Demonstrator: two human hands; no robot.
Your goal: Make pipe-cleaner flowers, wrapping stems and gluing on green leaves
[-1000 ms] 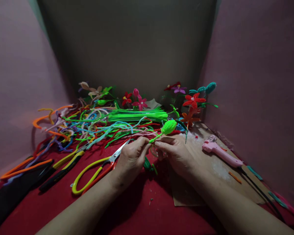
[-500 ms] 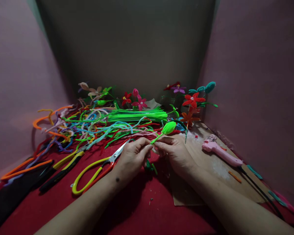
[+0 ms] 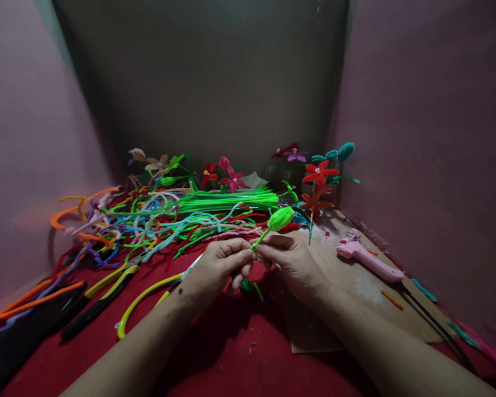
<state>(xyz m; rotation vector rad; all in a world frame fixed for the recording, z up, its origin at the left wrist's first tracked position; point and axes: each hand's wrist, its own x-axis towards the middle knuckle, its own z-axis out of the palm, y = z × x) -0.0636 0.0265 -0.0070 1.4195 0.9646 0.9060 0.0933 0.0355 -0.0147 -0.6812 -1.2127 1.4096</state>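
Observation:
A bright green pipe-cleaner flower bud on a short stem tilts up to the right between my hands. My left hand pinches the lower end of the stem between thumb and fingertips. From the other side, my right hand is closed on the same stem, just below the bud. The fingertips of both hands almost meet there, and they partly hide the stem's end. Yellow-handled scissors lie under my left forearm, which covers much of them. Dark green scraps rest on the red cloth below my hands.
Loose coloured pipe cleaners and a green bundle lie behind my hands. Finished flowers stand at the back. Pliers are at left. A pink glue gun with a black cord rests on a board at right.
The bud leans slightly lower to the right. My left hand and forearm have shifted left and now cover more of the scissors. The whole view has moved slightly.

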